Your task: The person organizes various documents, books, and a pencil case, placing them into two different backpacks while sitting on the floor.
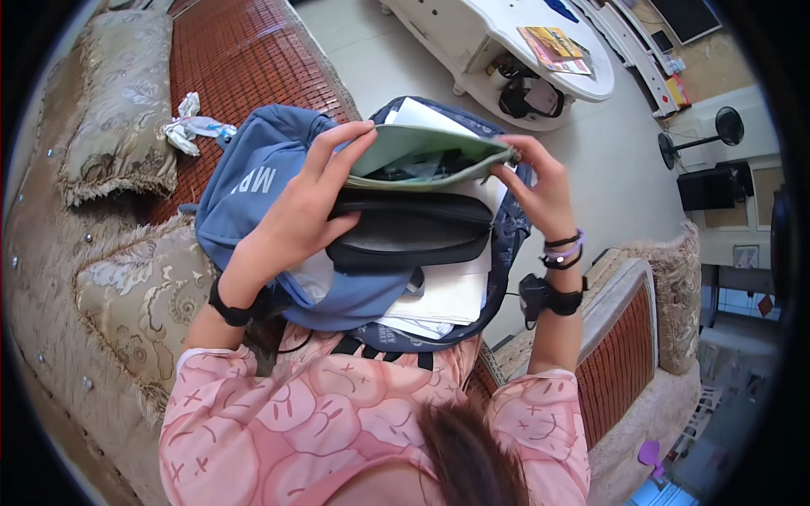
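My left hand [304, 190] grips the left end of a green zippered pouch [405, 142], and my right hand [538, 177] pinches its right end near the zipper. The pouch gapes upward, with dark and clear small items inside that I cannot make out. Just below it a black case [411, 243] lies with its mouth apart, my left thumb at its left end. Both are over an unzipped blue backpack [253, 183] on my lap. White papers [443, 294] stick out of the backpack below the black case, and more show behind the pouch.
A sofa with a brown tile mat [253, 57] and patterned cushions [120, 101] is at the left, a crumpled plastic wrapper [196, 126] on the mat. Ahead stands a white coffee table [474, 25] with magazines [554, 47]. An armchair [620, 360] is at the right, a black fan [728, 126] beyond.
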Demonstrator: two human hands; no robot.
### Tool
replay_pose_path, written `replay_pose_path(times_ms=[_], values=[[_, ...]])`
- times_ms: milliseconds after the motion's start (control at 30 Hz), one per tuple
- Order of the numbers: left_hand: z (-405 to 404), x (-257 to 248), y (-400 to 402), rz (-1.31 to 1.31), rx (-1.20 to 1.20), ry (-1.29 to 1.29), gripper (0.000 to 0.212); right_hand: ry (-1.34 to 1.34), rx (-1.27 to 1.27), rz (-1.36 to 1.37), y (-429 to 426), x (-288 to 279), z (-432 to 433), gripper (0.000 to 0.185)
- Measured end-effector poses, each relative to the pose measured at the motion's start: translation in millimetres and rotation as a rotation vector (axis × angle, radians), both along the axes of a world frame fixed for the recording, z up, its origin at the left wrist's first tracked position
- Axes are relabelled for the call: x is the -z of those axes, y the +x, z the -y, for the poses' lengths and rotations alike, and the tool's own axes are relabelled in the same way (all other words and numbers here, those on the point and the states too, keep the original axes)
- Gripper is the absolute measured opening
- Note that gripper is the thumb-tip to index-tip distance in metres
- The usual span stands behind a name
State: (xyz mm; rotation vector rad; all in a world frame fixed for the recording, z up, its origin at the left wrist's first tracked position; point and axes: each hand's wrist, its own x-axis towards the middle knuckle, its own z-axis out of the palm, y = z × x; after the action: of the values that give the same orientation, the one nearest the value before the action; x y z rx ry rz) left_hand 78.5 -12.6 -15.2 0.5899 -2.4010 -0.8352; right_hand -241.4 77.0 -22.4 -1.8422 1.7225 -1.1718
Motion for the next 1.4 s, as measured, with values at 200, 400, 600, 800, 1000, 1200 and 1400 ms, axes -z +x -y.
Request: replay_pose_path(times_ms=[200, 400, 600, 800, 1000, 1200, 1400], values=[[29.9, -54.7, -10.5, 0.264, 0.123, -0.294, 0.073, -0.104, 0.170, 0.287, 9.1, 30.8, -11.1, 0.024], [22.5, -60.6, -92.9, -0.001, 0.293, -0.306, 0.045, -0.130, 0.258, 0.291, 23.6, 10.9, -19.3, 0.013], [2.3, -32.3, -131.4, -0.093, 0.286, -0.398, 0.020, -0.096, 0.247, 0.217, 32.1, -2.1, -40.4, 0.015], [-6.1, -27.9, -123.9, 0.025, 0.147, -0.264, 0.020, -0.076, 0.096, 0.447, 42.2, 15.7, -45.4, 0.022], [-10.3, -20.0, -100.7, -0.009, 0.015, -0.210, 0.021, -0.082, 0.099, 0.268, 47.6, 20.1, -42.3, 0.029], [33.0, -32.6, -43.1, -0.120, -0.012, -0.256, 0.031, -0.201, 0.209, 0.417, 38.3, 31.2, -40.7, 0.024], [55.5, -14.3, 66.8, 0.773, -0.109, -0.013, 0.069, -0.259, 0.359, 0.446, 36.0, 52.8, -47.6, 0.025]])
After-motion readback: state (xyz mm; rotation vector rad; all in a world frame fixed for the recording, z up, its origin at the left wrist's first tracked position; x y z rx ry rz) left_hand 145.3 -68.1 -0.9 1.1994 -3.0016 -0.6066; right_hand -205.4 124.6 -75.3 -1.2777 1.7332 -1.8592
